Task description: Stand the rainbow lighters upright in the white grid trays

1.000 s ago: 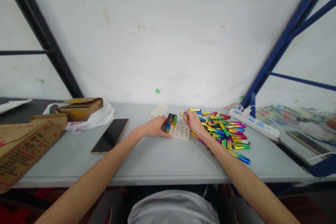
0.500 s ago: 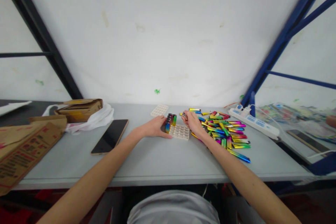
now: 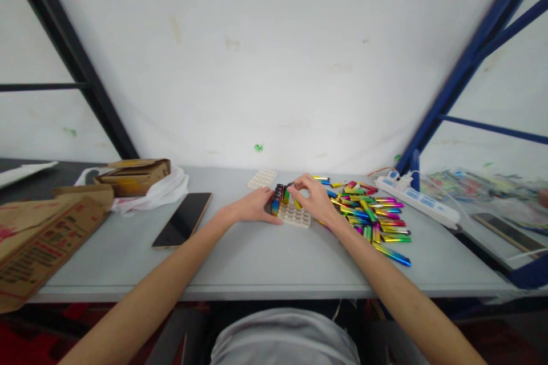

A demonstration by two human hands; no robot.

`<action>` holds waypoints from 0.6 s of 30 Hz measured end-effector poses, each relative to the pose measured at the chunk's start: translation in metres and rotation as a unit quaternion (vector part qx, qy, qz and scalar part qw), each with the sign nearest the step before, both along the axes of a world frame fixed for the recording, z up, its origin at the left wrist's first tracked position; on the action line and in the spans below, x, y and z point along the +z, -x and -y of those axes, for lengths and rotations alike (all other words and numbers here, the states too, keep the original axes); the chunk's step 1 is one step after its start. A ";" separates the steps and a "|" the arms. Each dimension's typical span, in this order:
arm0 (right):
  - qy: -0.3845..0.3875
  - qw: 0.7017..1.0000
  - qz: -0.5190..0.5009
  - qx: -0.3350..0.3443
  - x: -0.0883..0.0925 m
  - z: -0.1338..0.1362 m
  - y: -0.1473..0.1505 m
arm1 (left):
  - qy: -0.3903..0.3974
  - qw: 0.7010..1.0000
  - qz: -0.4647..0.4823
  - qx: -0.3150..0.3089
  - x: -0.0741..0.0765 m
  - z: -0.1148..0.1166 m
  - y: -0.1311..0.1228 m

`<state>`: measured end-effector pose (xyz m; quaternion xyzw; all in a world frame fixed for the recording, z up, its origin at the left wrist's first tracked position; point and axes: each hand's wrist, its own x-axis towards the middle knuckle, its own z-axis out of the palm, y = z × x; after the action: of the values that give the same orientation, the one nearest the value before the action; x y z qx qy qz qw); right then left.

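A pale tray with rows of round holes (image 3: 295, 216) lies on the table in front of me. Several shiny multicoloured lighters (image 3: 275, 205) with dark tops stand upright along its left side. My left hand (image 3: 256, 205) wraps the tray's left end, thumb at the near corner and fingers by the standing lighters. Over the tray's far part, my right hand (image 3: 311, 197) pinches a yellowish lighter (image 3: 296, 203), slightly tilted, beside the standing ones; its lower end is hard to make out. Right of that hand lies a loose pile of metallic lighters (image 3: 372, 217).
Behind the tray lies a second pale holed tray (image 3: 262, 178). A black phone (image 3: 183, 219) rests to the left, near cardboard boxes (image 3: 136, 177) and a white plastic bag (image 3: 165, 191). A white power strip (image 3: 417, 201) runs along the right, beside a blue metal frame (image 3: 445, 91).
My right hand has moved slightly left and over the tray, bringing a lighter next to the standing ones. My left hand keeps its place at the tray. The view has shifted a little.
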<state>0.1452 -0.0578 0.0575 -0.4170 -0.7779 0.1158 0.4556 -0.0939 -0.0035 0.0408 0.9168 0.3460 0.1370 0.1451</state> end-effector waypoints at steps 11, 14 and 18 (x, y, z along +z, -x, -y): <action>0.033 0.989 0.144 0.006 -0.005 -0.008 -0.013 | 0.007 1.000 0.000 -0.011 0.003 0.000 -0.001; 0.036 0.985 0.169 0.013 -0.006 -0.011 -0.011 | 0.003 1.000 -0.006 -0.007 0.003 0.000 -0.001; 0.056 0.982 0.180 -0.025 -0.008 -0.016 -0.005 | -0.001 1.000 -0.015 0.001 0.002 0.001 -0.001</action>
<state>0.1506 -0.0415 0.0499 -0.4750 -0.8290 0.0710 0.2865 -0.0926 -0.0045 0.0433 0.9186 0.3484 0.1238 0.1393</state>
